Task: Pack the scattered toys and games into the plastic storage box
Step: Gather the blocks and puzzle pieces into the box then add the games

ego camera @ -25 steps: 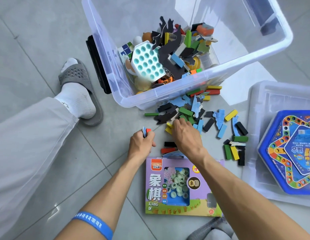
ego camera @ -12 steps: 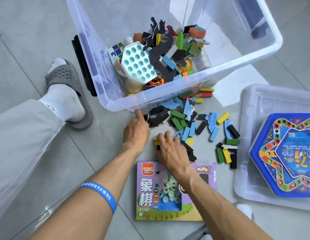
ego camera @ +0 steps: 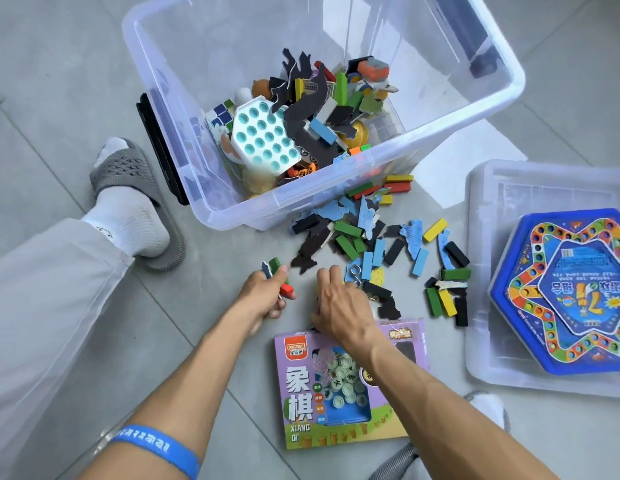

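Both hands are seen low over the tiled floor [ego camera: 94, 81]. A small bundle of pieces, a green block and a red one among them, is gripped in the curled fingers of the left hand [ego camera: 265, 296]. The right hand [ego camera: 339, 306] is pressed down on the near edge of the scattered blocks [ego camera: 381, 251], fingers bent over them; whether anything is actually pinched beneath it cannot be told.

Nearest of all, a purple xiangqi box [ego camera: 350, 386] is lying flat, partly covered by the right forearm. The painted blocks and flat cut-out shapes beyond it are judged light, stiff and smooth; several can probably be swept together and scooped by their long sides, though the thin flat shapes may need to be lifted from an edge off the slick tile. The cardboard box is probably light and best taken by its two long edges.

To the right, a blue hexagonal game board [ego camera: 565, 292] is resting in a clear lid [ego camera: 481, 265]. Farther off, the plastic storage box [ego camera: 232, 216] is standing open, toys heaped at its near side, with much room left behind. A slippered foot [ego camera: 135, 209] is planted just beside it.
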